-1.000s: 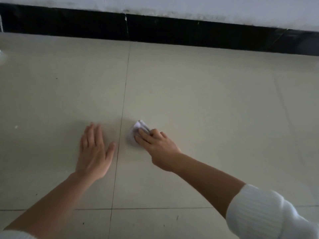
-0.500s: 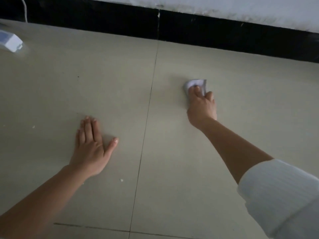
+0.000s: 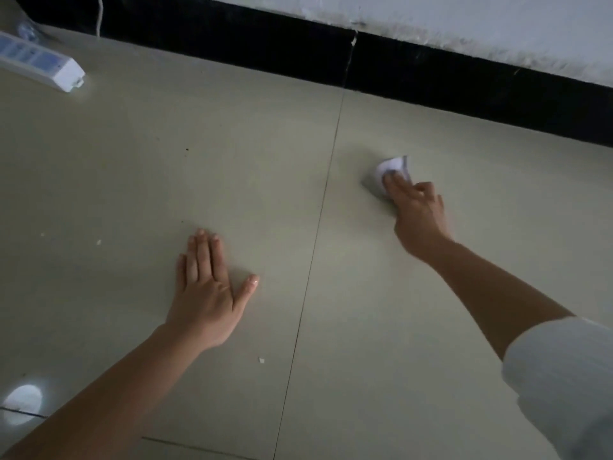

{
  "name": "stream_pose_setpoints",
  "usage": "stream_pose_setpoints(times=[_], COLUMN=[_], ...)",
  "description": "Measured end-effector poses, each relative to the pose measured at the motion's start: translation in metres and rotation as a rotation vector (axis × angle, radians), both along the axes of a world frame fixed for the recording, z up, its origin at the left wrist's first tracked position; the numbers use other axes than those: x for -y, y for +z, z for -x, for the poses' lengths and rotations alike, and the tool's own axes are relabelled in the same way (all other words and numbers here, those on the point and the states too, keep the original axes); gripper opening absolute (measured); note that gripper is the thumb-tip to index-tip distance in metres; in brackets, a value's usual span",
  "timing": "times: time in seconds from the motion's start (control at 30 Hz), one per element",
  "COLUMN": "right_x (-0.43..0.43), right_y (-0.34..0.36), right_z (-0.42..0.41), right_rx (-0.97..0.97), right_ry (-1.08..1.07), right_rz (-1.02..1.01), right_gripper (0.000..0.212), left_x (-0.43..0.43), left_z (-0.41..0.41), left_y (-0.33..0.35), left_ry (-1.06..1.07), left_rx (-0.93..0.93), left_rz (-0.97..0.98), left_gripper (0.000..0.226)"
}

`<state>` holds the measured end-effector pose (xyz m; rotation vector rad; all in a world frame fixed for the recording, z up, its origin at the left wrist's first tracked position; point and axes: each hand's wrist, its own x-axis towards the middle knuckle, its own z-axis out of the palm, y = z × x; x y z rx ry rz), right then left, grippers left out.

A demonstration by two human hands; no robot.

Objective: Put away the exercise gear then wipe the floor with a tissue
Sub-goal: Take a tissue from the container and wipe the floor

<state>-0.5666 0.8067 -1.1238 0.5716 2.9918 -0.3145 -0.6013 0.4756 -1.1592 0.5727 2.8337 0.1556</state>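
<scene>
Wiping the floor (image 3: 431, 327) with a tissue (image 3: 393, 166), braced on the other palm.
Left hand (image 3: 205, 300) lies flat, fingers straight and spread, holding nothing, apparently propping the lean. Right hand (image 3: 418, 214), reaching ahead of it, grips the wadded tissue under bent fingers, pressed to the tile so it scrubs. A crumb (image 3: 261, 360) lies just behind the left hand.

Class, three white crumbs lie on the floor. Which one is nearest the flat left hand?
The crumb just below the left hand, beside its wrist; the other two lie farther left.
</scene>
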Motion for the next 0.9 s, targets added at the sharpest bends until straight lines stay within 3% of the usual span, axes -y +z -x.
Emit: stream_pose_setpoints(times=[0.07, 0.17, 0.47, 0.73, 0.9], right_x=[-0.008, -0.006, 0.015, 0.067, 0.111], right_y=[0.0, 0.001, 0.017, 0.009, -0.004], right_z=[0.021, 0.06, 0.135, 0.055, -0.062], right_rx=[0.041, 0.092, 0.176, 0.101, 0.062], right_ry=[-0.164, -0.247, -0.009, 0.277, 0.48], right_rz=[-0.034, -0.012, 0.061, 0.138, 0.189], right_gripper=[0.07, 0.068, 0.06, 0.082, 0.076], left_x=[0.0, 0.001, 0.001, 0.002, 0.002], left_z=[0.0, 0.001, 0.005, 0.005, 0.007], left_y=[-0.001, 0.0, 0.002, 0.003, 0.005], left_ry=[-0.003, -0.011, -0.025, -0.023, -0.015], left_rx=[-0.015, -0.032, -0.063, -0.046, -0.001], left_rz=[0.001, 0.019, 0.036, 0.052, 0.048], left_gripper=[0.104, 0.096, 0.088, 0.094, 0.098])
